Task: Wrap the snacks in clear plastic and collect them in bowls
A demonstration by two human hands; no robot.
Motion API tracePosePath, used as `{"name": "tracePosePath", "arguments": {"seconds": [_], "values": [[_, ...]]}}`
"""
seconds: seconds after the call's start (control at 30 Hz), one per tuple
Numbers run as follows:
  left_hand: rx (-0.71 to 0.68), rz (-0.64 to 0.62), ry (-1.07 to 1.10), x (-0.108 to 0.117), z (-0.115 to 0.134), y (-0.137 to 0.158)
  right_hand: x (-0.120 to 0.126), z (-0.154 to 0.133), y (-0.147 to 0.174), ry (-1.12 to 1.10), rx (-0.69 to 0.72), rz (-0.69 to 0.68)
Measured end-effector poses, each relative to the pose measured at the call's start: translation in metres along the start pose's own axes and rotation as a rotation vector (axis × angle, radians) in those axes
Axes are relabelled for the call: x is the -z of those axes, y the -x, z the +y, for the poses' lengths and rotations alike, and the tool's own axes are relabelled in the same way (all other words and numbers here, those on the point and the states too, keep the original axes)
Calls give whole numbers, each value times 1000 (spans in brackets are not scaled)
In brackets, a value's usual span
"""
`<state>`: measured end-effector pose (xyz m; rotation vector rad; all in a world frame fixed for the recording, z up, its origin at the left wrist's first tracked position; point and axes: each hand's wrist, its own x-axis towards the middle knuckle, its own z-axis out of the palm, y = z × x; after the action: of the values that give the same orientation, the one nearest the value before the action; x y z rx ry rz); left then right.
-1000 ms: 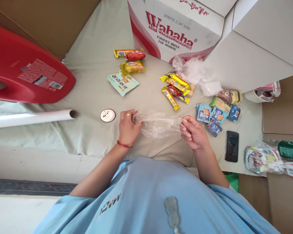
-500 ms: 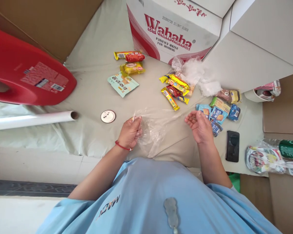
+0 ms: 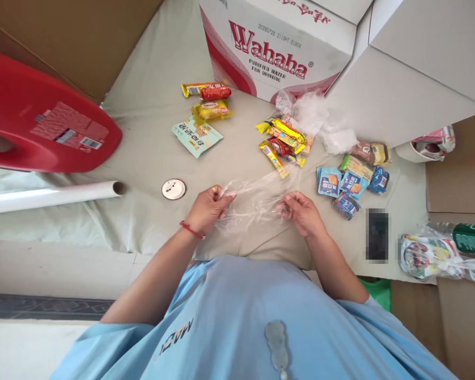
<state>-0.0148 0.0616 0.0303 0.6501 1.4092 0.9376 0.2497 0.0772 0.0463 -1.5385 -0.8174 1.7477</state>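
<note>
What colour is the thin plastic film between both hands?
The thin plastic film is clear and colourless, as the head view shows.

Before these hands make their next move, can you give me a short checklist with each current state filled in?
1. Left hand gripping the clear plastic: ok.
2. Right hand gripping its other side: ok, pinched between thumb and fingers.
3. Opening in the plastic found: cannot tell, too transparent.
4. Plastic clear of the nearest yellow snack bar: cannot tell, they come close in view.
5. Round badge apart from the left hand: ok.
6. Blue packets apart from the right hand: ok.
</note>
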Motion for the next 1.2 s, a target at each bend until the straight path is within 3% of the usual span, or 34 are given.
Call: {"name": "tracePosePath", "arguments": {"seconds": [0.1,0.17,0.33,0.53,0.63,0.77,0.9,1.0,1.1,1.2], "values": [[111,-134,26,25,10,-13,20,-4,-4,-3,-95,-19],[132,-147,60,33,12,-20,26,-2,-3,32,-114,-28],[-87,187,81,26,1,-33,26,12,5,193,-24,19],[-518,603,-465,15,-16,-31,33,19,10,350,69,122],[-686,689,-585,12,-25,-27,38,20,7,420,143,154],[-732,574,-640,14,-36,-24,46,21,2,510,210,176],[-652,256,-725,15,-37,-23,54,22,0,555,224,188],[-722,54,-880,10,-28,-23,58,22,3,545,199,193],[-820,59,-1037,4,-20,-23,61,24,7,539,193,194],[-798,76,-1179,3,-20,-20,67,30,13,544,167,180]]}}
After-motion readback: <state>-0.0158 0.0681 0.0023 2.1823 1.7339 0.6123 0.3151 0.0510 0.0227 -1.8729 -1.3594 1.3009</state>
